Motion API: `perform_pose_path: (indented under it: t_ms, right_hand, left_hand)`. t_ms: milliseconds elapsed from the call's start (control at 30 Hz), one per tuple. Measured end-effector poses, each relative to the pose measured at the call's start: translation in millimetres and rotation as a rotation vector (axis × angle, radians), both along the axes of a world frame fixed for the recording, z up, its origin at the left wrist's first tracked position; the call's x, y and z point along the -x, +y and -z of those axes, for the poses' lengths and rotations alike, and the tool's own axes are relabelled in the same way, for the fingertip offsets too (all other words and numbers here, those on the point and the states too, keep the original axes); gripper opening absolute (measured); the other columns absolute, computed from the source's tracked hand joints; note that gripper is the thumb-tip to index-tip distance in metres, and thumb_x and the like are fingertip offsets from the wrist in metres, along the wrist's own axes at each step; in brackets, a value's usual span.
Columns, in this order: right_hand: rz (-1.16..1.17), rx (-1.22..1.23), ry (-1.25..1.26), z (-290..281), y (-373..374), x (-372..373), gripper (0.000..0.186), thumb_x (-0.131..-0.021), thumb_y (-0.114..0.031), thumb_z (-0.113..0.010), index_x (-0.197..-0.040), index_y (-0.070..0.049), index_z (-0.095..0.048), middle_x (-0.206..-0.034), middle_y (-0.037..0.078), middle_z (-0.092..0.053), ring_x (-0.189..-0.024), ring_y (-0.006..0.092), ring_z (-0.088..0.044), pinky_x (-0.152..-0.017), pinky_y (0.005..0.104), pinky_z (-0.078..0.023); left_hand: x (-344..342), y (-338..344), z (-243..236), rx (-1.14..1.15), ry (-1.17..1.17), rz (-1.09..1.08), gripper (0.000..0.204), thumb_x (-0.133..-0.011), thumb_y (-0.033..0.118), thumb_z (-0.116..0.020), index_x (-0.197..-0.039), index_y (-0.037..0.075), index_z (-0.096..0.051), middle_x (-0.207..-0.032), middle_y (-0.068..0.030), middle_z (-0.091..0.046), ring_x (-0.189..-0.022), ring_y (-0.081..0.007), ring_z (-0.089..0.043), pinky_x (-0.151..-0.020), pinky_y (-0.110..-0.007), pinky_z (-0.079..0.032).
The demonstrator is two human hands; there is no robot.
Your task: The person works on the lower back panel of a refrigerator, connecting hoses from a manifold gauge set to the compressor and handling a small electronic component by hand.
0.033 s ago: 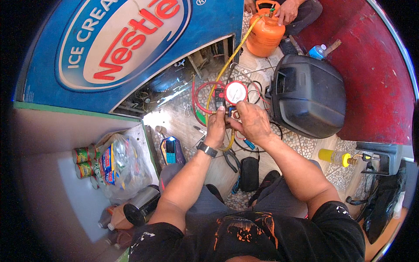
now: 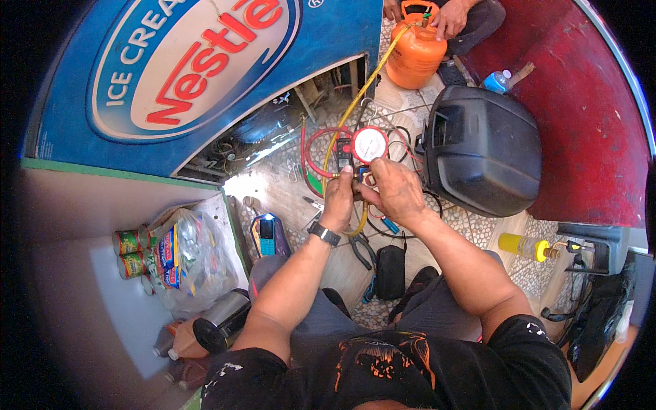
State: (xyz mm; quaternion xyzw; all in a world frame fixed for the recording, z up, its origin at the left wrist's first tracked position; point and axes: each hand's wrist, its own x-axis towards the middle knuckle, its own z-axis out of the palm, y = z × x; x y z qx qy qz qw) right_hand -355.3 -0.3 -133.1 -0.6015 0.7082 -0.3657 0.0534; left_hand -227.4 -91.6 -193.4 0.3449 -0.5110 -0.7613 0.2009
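Observation:
A pressure gauge (image 2: 370, 145) with a red rim and white dial faces up between my hands, part of a manifold gauge set. My left hand (image 2: 337, 205) is closed on its left side, thumb on top near the red hose (image 2: 309, 154). From the right, my right hand (image 2: 395, 191) grips the manifold body just below the dial; its fingertips are partly hidden. A yellow hose (image 2: 363, 92) runs from the set to an orange gas cylinder (image 2: 414, 60). Another person's hand (image 2: 450, 19) rests on that cylinder's top.
A blue freezer (image 2: 72, 126) with an open lower compartment stands at left. A black case (image 2: 486, 152) sits to the right. Pliers (image 2: 362, 253) and a black pouch (image 2: 391, 272) lie by my feet. A keypad phone (image 2: 267, 236) is left; a yellow torch cylinder (image 2: 523, 246) lies right.

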Motion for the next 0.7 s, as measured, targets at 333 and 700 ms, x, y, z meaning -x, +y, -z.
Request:
perform_pose_path:
  t_ms: [333, 700]
  right_hand:
    - [-0.025, -0.006, -0.001, -4, 0, 2, 0.035, -0.074, -0.018, -0.08, -0.09, -0.005, -0.052, -0.078, 0.014, -0.061, -0.075, 0.0364, -0.063, -0.064, 0.0459, -0.05]
    - [-0.126, -0.077, 0.07, -12, 3, -2, 0.035, -0.076, -0.011, -0.075, -0.105, -0.006, -0.056, -0.094, 0.014, -0.053, -0.088, 0.0352, -0.06, -0.071, 0.0443, -0.051]
  left_hand:
    - [-4, -2, 7, -0.048, 0.08, 0.026, 0.063, -0.106, 0.048, -0.036, -0.093, -0.006, -0.066, -0.078, -0.0171, -0.072, -0.069, -0.0201, -0.069, -0.069, -0.029, -0.056]
    - [-10, -9, 13, 0.019, 0.022, -0.014, 0.054, -0.105, 0.047, -0.04, -0.095, -0.001, -0.064, -0.076, -0.0035, -0.061, -0.068, -0.0151, -0.066, -0.059, -0.03, -0.055]
